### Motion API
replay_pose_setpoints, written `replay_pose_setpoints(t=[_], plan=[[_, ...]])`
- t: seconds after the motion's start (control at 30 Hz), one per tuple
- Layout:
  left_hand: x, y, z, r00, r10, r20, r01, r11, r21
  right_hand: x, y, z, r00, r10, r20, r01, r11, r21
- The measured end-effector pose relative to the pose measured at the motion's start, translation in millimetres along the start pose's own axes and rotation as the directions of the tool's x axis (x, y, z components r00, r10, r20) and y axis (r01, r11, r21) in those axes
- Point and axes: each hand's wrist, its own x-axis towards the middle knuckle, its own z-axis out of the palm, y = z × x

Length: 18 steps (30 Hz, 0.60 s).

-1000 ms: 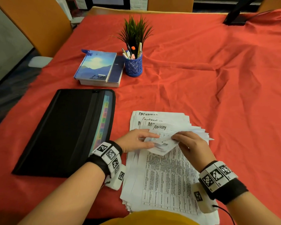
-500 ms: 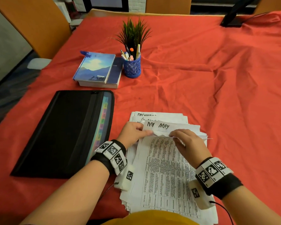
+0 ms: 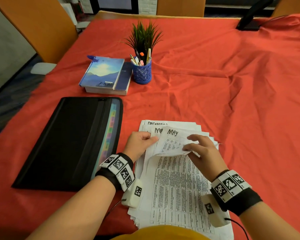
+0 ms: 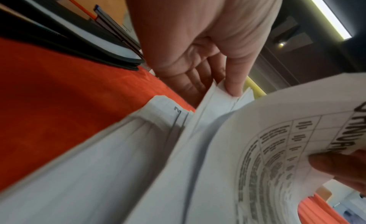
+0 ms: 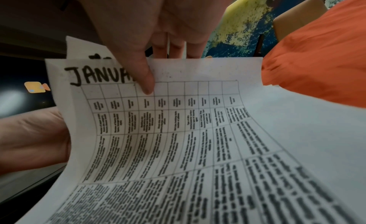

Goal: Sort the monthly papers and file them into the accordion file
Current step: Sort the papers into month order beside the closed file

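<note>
Two hands point(image 3: 140, 143), curled printed sheets point(image 3: 171, 144)

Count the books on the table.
2: a landscape-cover book lying on a thicker dark blue book, stacked left of the pen cup, beyond the accordion file.

One accordion file point(image 3: 66, 144), two stacked books point(image 3: 109, 77), one pen cup point(image 3: 142, 72), one plant point(image 3: 144, 36)
</note>
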Motion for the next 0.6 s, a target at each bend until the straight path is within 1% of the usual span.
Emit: replay_pose_setpoints(t=[0.07, 0.17, 0.2, 0.37, 0.5, 0.6], plan=[[0, 1, 3, 0.999, 0.042, 0.008, -0.042, 0.999, 0.029, 1, 2, 0, 0.999, -0.012, 0.032, 0.012, 1.0, -0.002], [-1, 3, 9, 0.998, 0.059, 0.018, -0.06, 0.995, 0.076, 5, 6, -2, 0.995, -0.047, 0.091, 0.049, 0.999, -0.013], [0, 2, 11, 0.998, 0.062, 0.031, -0.065, 0.994, 0.083, 6, 7, -2, 0.994, -0.056, 0.09, 0.056, 0.998, -0.001], [2, 4, 13, 0.992, 0.062, 0.107, -0.075, 0.99, 0.122, 9, 6, -1, 0.997, -0.056, -0.049, 0.059, 0.997, 0.056], [3, 3, 9, 0.995, 0.014, 0.1, -0.022, 0.997, 0.078, 6, -1, 0, 0.997, -0.008, -0.075, 0.009, 1.0, 0.014], [3, 3, 7, 0.996, -0.014, 0.088, 0.013, 1.0, 0.013, 6, -1, 2, 0.995, -0.016, -0.099, 0.019, 0.999, 0.027]])
